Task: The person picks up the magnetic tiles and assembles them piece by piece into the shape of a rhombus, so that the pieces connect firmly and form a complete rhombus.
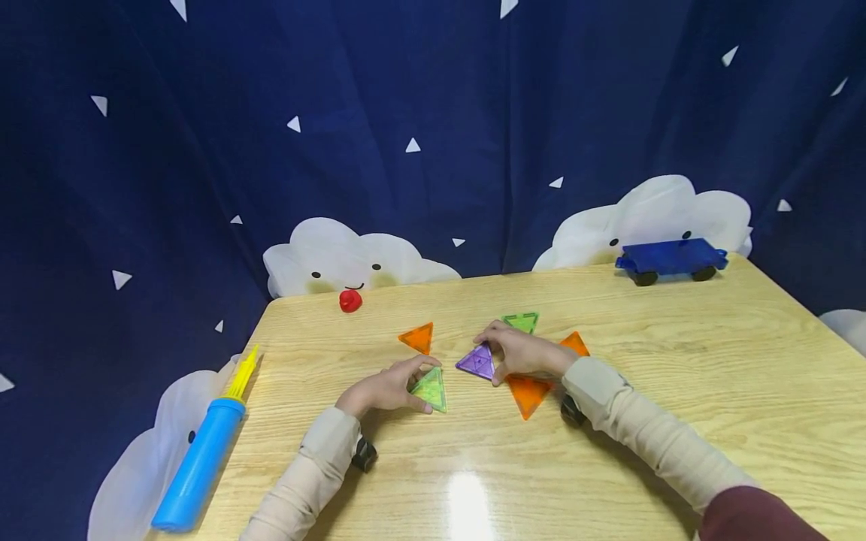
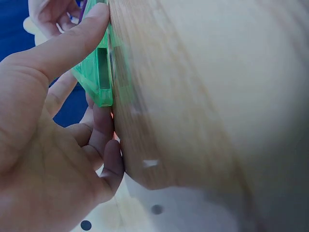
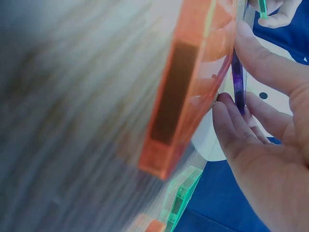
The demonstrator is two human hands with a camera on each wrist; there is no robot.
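Note:
My left hand (image 1: 392, 385) pinches a translucent light-green triangular tile (image 1: 431, 389) by its edges, thumb on the near side and fingers on the far side. In the left wrist view that green tile (image 2: 103, 72) is low against the wooden surface. Across a small gap to the right, my right hand (image 1: 524, 352) grips a purple triangular tile (image 1: 477, 362) between thumb and fingers. The right wrist view shows the purple tile (image 3: 238, 79) edge-on. Beneath the right wrist lies an orange triangle (image 1: 528, 394), and a second green triangle (image 1: 522, 321) is just behind that hand.
Another orange triangle (image 1: 418, 338) lies behind the left hand, and one more orange tile (image 1: 576, 344) is partly hidden by the right forearm. Farther out are a small red object (image 1: 350, 301), a blue wheeled toy base (image 1: 671, 258) and a blue pump (image 1: 203, 458) with a yellow nozzle.

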